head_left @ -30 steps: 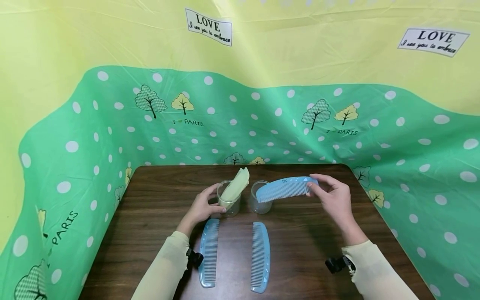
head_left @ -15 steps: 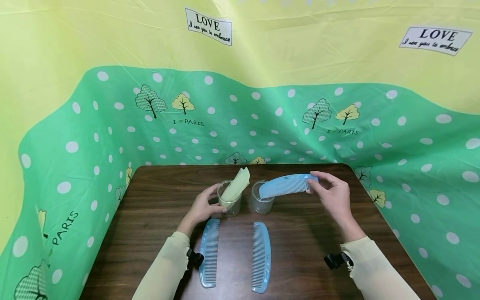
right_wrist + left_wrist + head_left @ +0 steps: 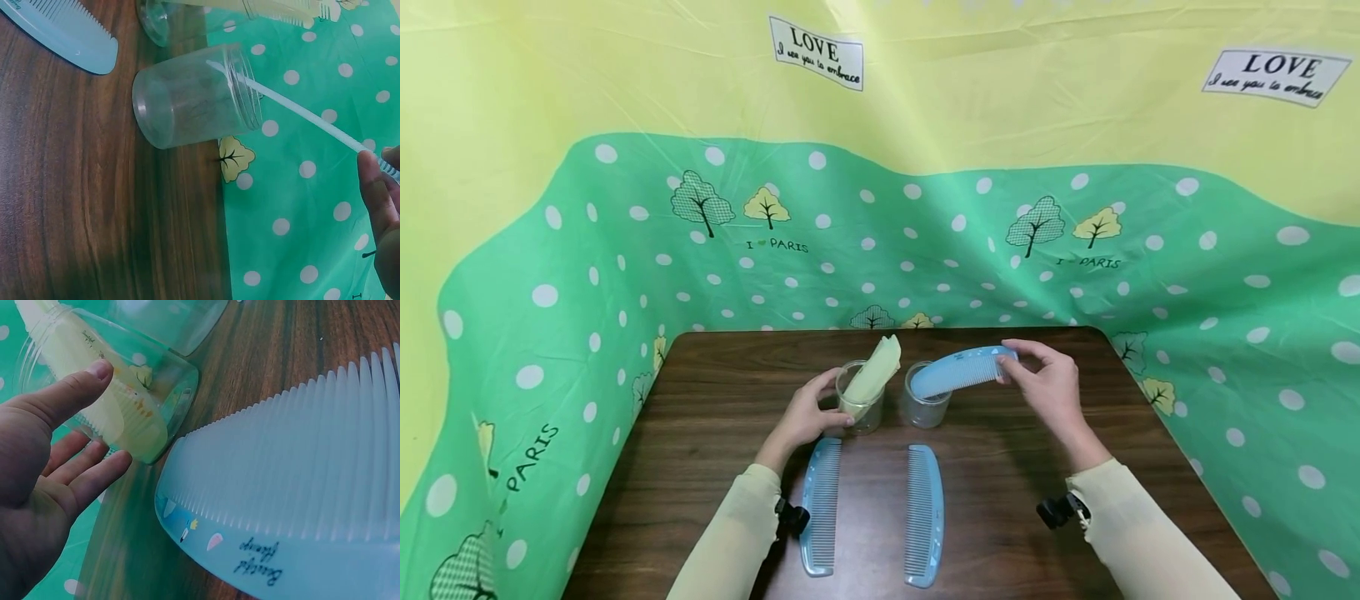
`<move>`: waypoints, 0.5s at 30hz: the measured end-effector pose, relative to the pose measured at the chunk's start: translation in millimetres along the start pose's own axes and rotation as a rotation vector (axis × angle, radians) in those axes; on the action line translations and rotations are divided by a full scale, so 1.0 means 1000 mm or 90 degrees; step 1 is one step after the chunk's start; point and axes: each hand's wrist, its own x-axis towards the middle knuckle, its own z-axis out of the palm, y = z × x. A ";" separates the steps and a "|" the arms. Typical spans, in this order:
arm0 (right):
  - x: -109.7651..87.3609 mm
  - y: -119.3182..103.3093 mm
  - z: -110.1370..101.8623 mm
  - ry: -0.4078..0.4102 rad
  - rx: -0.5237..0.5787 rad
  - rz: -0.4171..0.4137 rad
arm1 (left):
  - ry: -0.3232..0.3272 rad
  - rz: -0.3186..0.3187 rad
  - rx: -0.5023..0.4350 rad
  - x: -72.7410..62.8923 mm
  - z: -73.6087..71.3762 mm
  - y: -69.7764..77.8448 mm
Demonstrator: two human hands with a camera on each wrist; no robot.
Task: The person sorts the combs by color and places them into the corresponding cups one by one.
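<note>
My right hand (image 3: pixel 1051 385) pinches one end of a blue comb (image 3: pixel 958 372), whose far end dips inside the mouth of a clear jar (image 3: pixel 925 410). In the right wrist view that comb (image 3: pixel 300 111) slants through the rim of the jar (image 3: pixel 187 100). Thumb and fingers of my left hand (image 3: pixel 808 412) sit around a second clear jar (image 3: pixel 867 419), which holds pale yellow-green combs (image 3: pixel 874 371) leaning to the right. The left wrist view shows the left thumb (image 3: pixel 75 387) over the side of this jar (image 3: pixel 181 381).
Nearer me, a blue comb (image 3: pixel 820 517) lies on the brown wooden table (image 3: pixel 715 400) beside the left wrist. Another blue comb (image 3: pixel 925 517) lies to its right, teeth facing left. A green and yellow printed cloth (image 3: pixel 820 283) hangs behind and along both sides.
My right hand has moved left, and the blue comb's end has come from in front of the right jar into its mouth. The left hand stays at its jar.
</note>
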 end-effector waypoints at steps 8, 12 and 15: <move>0.002 -0.027 0.009 -0.019 -0.016 0.013 | -0.004 0.003 -0.002 0.001 -0.001 -0.001; 0.006 -0.016 0.014 -0.018 -0.024 0.006 | -0.004 0.011 -0.001 0.002 -0.002 -0.003; 0.011 -0.003 0.017 -0.021 -0.042 0.005 | -0.005 0.009 0.003 0.003 -0.002 -0.003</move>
